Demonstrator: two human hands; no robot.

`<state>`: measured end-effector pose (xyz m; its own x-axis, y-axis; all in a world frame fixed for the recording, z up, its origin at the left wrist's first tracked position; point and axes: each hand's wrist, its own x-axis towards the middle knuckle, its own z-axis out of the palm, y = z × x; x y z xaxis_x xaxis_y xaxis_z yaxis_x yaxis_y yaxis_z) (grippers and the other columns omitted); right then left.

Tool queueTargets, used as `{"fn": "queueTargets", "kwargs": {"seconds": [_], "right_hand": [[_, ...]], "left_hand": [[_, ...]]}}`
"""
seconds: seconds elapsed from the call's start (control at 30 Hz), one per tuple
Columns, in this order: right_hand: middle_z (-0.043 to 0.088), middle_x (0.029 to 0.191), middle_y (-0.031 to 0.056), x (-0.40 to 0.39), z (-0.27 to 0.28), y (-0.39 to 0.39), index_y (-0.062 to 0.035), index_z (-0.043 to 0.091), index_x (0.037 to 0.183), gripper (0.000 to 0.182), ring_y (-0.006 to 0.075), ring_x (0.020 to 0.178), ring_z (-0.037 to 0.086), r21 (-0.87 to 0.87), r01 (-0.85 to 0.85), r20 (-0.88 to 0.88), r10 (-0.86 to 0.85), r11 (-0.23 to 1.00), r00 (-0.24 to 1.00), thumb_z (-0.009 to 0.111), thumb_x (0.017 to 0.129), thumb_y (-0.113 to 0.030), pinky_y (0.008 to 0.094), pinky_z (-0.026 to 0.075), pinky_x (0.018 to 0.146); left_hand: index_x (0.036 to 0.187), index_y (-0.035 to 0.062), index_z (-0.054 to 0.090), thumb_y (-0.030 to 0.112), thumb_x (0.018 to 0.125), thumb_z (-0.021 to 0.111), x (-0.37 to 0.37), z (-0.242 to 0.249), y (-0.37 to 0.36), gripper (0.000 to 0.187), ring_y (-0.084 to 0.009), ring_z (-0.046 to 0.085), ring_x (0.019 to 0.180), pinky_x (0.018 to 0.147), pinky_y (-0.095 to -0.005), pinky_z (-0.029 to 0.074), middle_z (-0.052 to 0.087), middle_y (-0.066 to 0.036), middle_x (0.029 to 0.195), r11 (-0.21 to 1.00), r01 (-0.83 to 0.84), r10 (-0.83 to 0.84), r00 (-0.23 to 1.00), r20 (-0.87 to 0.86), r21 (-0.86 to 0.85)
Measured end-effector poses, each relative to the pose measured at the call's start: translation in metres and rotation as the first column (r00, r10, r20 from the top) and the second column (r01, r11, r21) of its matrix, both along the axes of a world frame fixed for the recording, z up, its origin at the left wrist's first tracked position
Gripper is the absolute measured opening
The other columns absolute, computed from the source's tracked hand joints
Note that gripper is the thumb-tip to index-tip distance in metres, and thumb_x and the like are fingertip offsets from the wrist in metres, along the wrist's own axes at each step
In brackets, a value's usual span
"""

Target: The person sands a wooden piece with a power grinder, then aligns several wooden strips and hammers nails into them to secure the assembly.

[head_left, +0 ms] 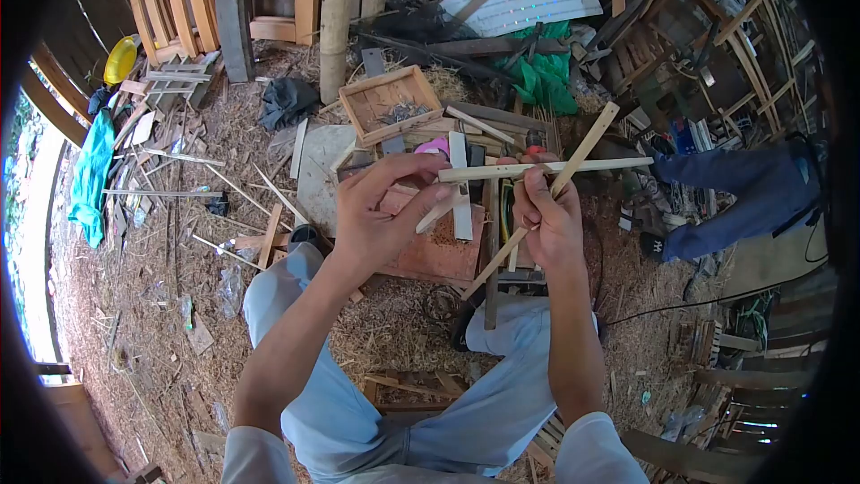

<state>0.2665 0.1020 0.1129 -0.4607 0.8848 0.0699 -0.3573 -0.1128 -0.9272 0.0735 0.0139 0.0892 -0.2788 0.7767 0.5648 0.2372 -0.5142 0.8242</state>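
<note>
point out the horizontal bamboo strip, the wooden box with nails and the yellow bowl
horizontal bamboo strip [573, 166], head view, on its bare middle stretch right of the hands
wooden box [428, 90], head view, on its right rim
yellow bowl [121, 58], head view, on its middle

pale bamboo strips [546, 168], green tarp [545, 73], yellow bowl [121, 59]

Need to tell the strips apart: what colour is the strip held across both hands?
Pale, light tan bamboo strip, shown best in the head view.
</note>
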Motion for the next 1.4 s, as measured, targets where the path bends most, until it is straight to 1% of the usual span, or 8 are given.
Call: {"fn": "queueTargets", "kwargs": {"seconds": [0.27, 0.37, 0.43, 0.53, 0.6, 1.13, 1.2, 1.4], "right_hand": [[0.066, 0.088, 0.0108, -0.005, 0.002, -0.004, -0.0033, 0.056, 0.099, 0.020, 0.0033, 0.048, 0.036, 0.005, 0.061, -0.025, -0.061, 0.998, 0.998, 0.062, 0.090, -0.020, 0.0192, 0.028, 0.042], [0.061, 0.076, 0.0050, -0.004, 0.001, -0.004, -0.0046, 0.055, 0.094, 0.021, 0.0030, 0.047, 0.035, -0.031, 0.086, -0.014, -0.087, 0.996, 0.996, 0.065, 0.088, -0.022, 0.0196, 0.026, 0.042], [0.051, 0.064, -0.0006, -0.004, 0.001, -0.004, -0.0065, 0.054, 0.090, 0.023, 0.0029, 0.046, 0.035, -0.049, 0.115, -0.018, -0.116, 0.992, 0.993, 0.067, 0.087, -0.024, 0.0195, 0.025, 0.042], [0.045, 0.060, -0.0029, -0.004, -0.002, -0.003, -0.0077, 0.053, 0.087, 0.023, 0.0028, 0.045, 0.034, -0.049, 0.131, -0.036, -0.133, 0.990, 0.990, 0.067, 0.087, -0.025, 0.0195, 0.024, 0.041], [0.045, 0.060, -0.0032, -0.005, 0.003, -0.007, -0.0079, 0.052, 0.086, 0.023, 0.0029, 0.045, 0.034, -0.054, 0.136, -0.060, -0.139, 0.989, 0.988, 0.067, 0.087, -0.026, 0.0195, 0.024, 0.041], [0.046, 0.062, -0.0027, -0.006, -0.001, -0.005, -0.0086, 0.051, 0.087, 0.022, 0.0035, 0.045, 0.033, -0.059, 0.069, -0.080, -0.074, 0.996, 0.994, 0.065, 0.088, -0.026, 0.0202, 0.023, 0.041], [0.046, 0.062, -0.0026, -0.007, -0.001, -0.005, -0.0084, 0.051, 0.087, 0.022, 0.0035, 0.045, 0.033, -0.063, 0.069, -0.081, -0.074, 0.996, 0.994, 0.065, 0.088, -0.026, 0.0201, 0.023, 0.041], [0.046, 0.062, -0.0021, -0.006, -0.002, -0.004, -0.0081, 0.051, 0.087, 0.022, 0.0037, 0.045, 0.034, -0.081, 0.075, -0.068, -0.081, 0.994, 0.994, 0.064, 0.089, -0.025, 0.0199, 0.024, 0.041]], "left_hand": [[0.103, -0.0041, 0.061, -0.007, 0.079, 0.067, -0.001, 0.001, 0.001, 0.026, -0.0124, 0.060, 0.085, 0.073, -0.0250, 0.051, 0.063, -0.010, 0.096, 0.999, -0.027, 0.028, 0.999, -0.017, 0.039], [0.103, -0.0041, 0.061, -0.005, 0.079, 0.068, -0.003, 0.000, 0.000, 0.026, -0.0120, 0.061, 0.084, 0.073, -0.0249, 0.050, 0.063, -0.010, 0.094, 0.999, -0.029, 0.031, 0.997, -0.069, 0.039], [0.103, -0.0040, 0.061, -0.004, 0.079, 0.069, -0.002, 0.000, -0.001, 0.026, -0.0119, 0.061, 0.083, 0.073, -0.0249, 0.050, 0.063, -0.010, 0.093, 0.999, -0.029, 0.032, 0.994, -0.106, 0.031], [0.105, -0.0038, 0.061, -0.003, 0.079, 0.070, 0.001, 0.003, -0.001, 0.027, -0.0113, 0.061, 0.083, 0.072, -0.0238, 0.050, 0.063, -0.009, 0.091, 0.999, -0.032, 0.031, 0.996, -0.084, -0.011], [0.106, -0.0040, 0.060, -0.003, 0.079, 0.069, 0.001, 0.001, 0.000, 0.028, -0.0105, 0.060, 0.082, 0.072, -0.0231, 0.050, 0.063, -0.009, 0.091, 0.999, -0.018, 0.018, 1.000, -0.011, -0.046], [0.109, -0.0047, 0.059, -0.006, 0.079, 0.068, 0.000, 0.004, -0.002, 0.032, -0.0117, 0.060, 0.087, 0.073, -0.0240, 0.050, 0.063, -0.011, 0.100, 0.999, -0.015, 0.014, 1.000, -0.012, -0.032], [0.110, -0.0046, 0.057, -0.007, 0.078, 0.068, 0.000, 0.007, -0.002, 0.033, -0.0137, 0.061, 0.089, 0.075, -0.0260, 0.051, 0.063, -0.013, 0.103, 0.999, -0.018, 0.020, 0.998, -0.065, 0.031], [0.115, -0.0036, 0.051, -0.009, 0.078, 0.066, 0.000, -0.004, 0.000, 0.040, -0.0158, 0.062, 0.092, 0.079, -0.0287, 0.050, 0.063, -0.014, 0.105, 0.997, -0.008, 0.010, 1.000, -0.027, 0.074]]}}
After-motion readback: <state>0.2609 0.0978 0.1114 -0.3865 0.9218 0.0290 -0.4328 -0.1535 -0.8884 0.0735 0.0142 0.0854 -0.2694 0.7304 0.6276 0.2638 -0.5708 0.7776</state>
